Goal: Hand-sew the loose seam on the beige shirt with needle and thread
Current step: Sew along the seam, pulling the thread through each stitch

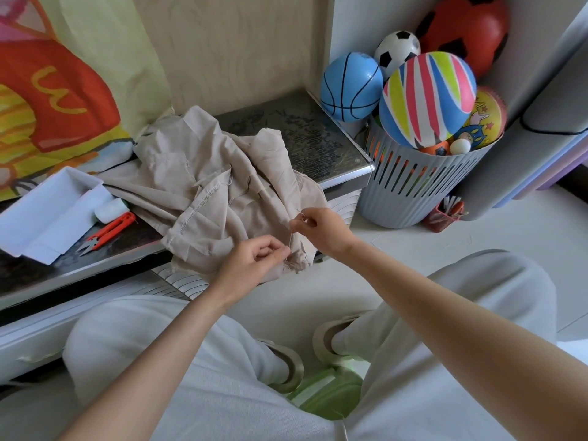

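Beige shirt lies crumpled on the dark table, its near edge hanging over the front. There the left hand pinches the hem or thread end, and the fingers of the right hand pinch what seems to be the needle, a thread stretched between them. A stitch looks to be just starting; next the point needs guiding into the loose seam, with red snips ready at left.

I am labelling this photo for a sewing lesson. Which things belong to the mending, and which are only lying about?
Belongs to the job: shirt; needle in the right hand; thread in the left hand; orange snips; white spool.

Lying about: balls; grey basket.
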Action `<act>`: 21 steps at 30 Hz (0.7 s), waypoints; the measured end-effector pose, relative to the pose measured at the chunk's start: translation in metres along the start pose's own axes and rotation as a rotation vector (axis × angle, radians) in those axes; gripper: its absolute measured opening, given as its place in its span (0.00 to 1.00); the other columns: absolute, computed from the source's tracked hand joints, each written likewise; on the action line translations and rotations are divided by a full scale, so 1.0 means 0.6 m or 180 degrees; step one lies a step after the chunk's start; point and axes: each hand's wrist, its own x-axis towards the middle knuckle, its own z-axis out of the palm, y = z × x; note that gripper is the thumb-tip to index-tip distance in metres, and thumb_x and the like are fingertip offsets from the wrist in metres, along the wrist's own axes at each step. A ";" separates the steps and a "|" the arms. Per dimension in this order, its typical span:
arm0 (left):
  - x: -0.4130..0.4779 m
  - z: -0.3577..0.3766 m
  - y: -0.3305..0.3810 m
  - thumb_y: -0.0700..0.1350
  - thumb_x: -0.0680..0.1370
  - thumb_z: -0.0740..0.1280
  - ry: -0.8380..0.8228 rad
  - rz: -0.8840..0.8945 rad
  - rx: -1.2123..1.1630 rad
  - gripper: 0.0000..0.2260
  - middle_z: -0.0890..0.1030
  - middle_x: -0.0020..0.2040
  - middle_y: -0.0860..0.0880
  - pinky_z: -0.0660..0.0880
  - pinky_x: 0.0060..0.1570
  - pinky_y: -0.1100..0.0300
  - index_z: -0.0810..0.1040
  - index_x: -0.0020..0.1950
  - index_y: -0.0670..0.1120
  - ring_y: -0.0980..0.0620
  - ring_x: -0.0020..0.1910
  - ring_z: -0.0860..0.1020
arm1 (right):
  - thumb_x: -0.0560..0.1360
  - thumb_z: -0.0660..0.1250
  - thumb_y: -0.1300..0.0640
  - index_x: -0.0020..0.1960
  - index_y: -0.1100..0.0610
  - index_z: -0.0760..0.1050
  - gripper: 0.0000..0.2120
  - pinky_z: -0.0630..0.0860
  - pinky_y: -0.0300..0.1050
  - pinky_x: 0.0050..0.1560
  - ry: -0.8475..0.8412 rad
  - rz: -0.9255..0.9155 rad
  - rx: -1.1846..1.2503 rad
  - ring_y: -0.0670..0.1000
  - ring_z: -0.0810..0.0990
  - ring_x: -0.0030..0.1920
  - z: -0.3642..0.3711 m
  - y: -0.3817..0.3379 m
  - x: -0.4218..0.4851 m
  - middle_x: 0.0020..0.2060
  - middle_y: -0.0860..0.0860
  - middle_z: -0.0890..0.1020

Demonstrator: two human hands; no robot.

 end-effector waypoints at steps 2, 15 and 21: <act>0.002 0.003 0.001 0.44 0.76 0.69 0.0160 -0.0007 -0.0017 0.07 0.72 0.25 0.56 0.64 0.36 0.63 0.78 0.41 0.42 0.59 0.30 0.67 | 0.78 0.65 0.49 0.40 0.56 0.74 0.12 0.61 0.36 0.28 -0.0095 0.0025 0.0104 0.45 0.64 0.27 0.002 -0.001 0.001 0.25 0.46 0.67; -0.003 0.005 -0.008 0.44 0.78 0.66 0.0296 -0.0232 0.0119 0.08 0.72 0.27 0.54 0.60 0.29 0.64 0.76 0.42 0.40 0.60 0.26 0.65 | 0.78 0.65 0.52 0.45 0.67 0.77 0.16 0.61 0.34 0.28 -0.0276 -0.0159 0.0397 0.46 0.63 0.28 0.019 -0.043 0.035 0.28 0.48 0.68; 0.000 0.002 0.000 0.39 0.79 0.63 0.0693 -0.0030 0.0144 0.10 0.64 0.20 0.56 0.56 0.25 0.65 0.71 0.38 0.42 0.59 0.23 0.59 | 0.81 0.58 0.57 0.43 0.57 0.74 0.11 0.70 0.36 0.41 -0.0761 -0.0064 0.0042 0.50 0.71 0.42 0.024 -0.061 0.056 0.38 0.50 0.75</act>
